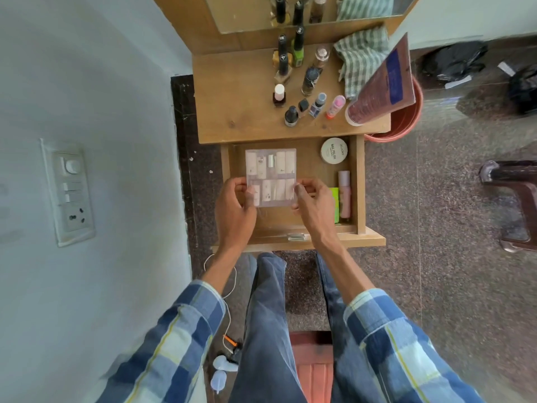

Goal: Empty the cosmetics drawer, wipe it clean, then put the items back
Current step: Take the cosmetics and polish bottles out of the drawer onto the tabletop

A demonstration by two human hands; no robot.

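Looking down from a head camera, we see two bare hands holding a clear plastic packet of press-on nails (270,176) over an open wooden drawer (360,184) in the middle of the frame. The left hand (235,205) pinches the packet's lower left corner, and the right hand (312,203) pinches its lower right corner, so both hands are closed on the packet, one at each side. Inside the drawer, at its right, lie a round white tin (334,150) marked nail polish, a pink tube (344,193) and a bright green item (335,205) partly hidden by the right hand. Above the drawer, toward the top of the frame, the wooden worktop (232,106) carries a cluster of small nail polish bottles (296,80), a green checked cloth (360,56) and a large maroon tube (383,82) lying at the right edge. A mirror (290,10) leans at the very top. Blue plaid sleeves (174,338) and blue jeans (270,330) fill the bottom of the frame, and a wall switch plate (68,190) sits at the left.
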